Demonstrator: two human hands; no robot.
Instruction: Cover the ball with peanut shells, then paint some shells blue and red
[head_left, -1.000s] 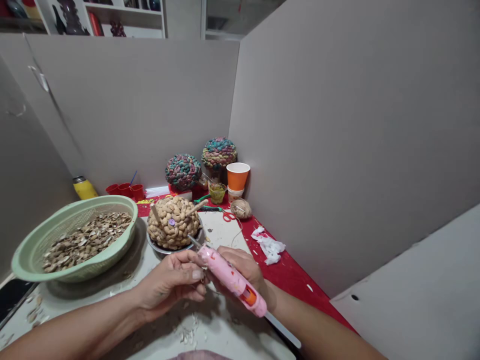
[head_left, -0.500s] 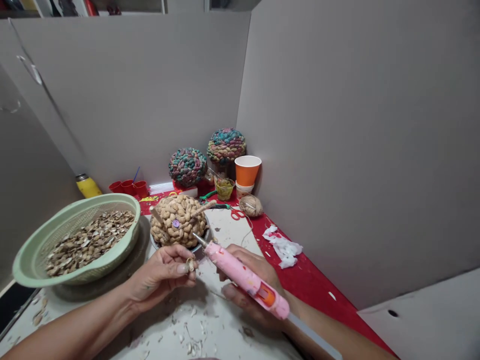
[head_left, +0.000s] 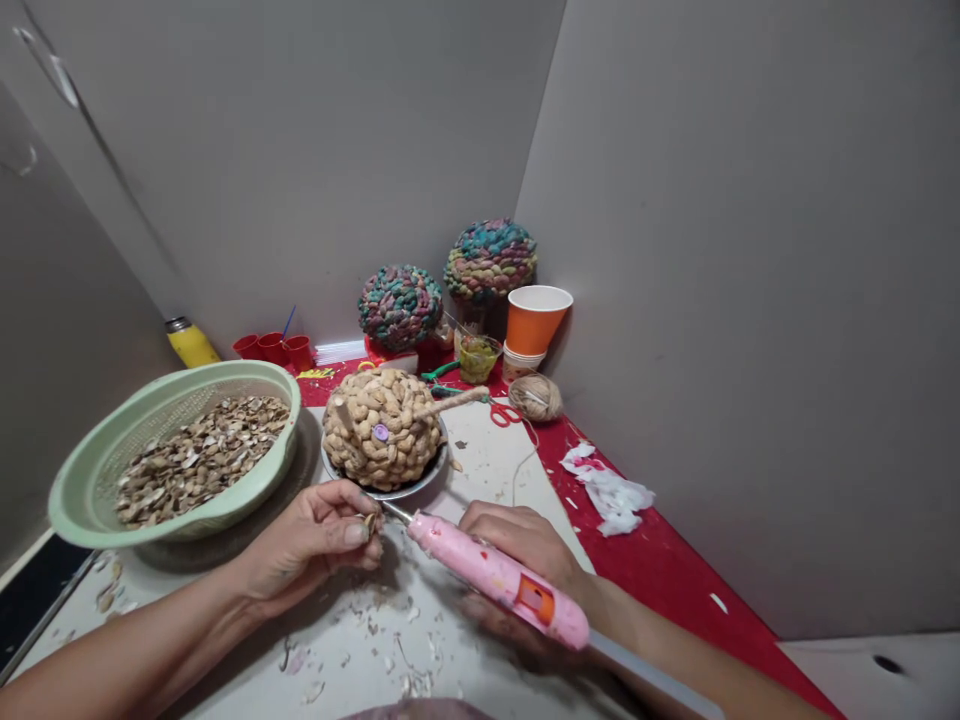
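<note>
My left hand (head_left: 319,540) pinches a small peanut shell (head_left: 369,523) between thumb and fingers, in front of the plate. My right hand (head_left: 517,560) is wrapped round a pink glue gun (head_left: 480,572), a clear glue stick (head_left: 652,675) poking out of its back end. The gun's metal nozzle (head_left: 396,511) points left and lies close to the shell; whether they touch I cannot tell. Just beyond both hands, a ball covered in peanut shells (head_left: 390,410) rests in a metal plate (head_left: 405,491), with a purple button (head_left: 381,433) and two stick-like pieces on it.
At left stands a green basket (head_left: 64,500) of shells. Behind are two coloured shell-covered balls (head_left: 401,305), red cups (head_left: 274,348), an orange paper cup (head_left: 534,322), twine (head_left: 536,398) and scissors (head_left: 506,413). Crumpled tissue (head_left: 611,495) lies at right. Shell bits litter the white board (head_left: 442,640).
The glue gun's nozzle has come down from in front of the shell-covered ball to beside the shell in my left hand. The whole view has shifted, so the table things appear further right.
</note>
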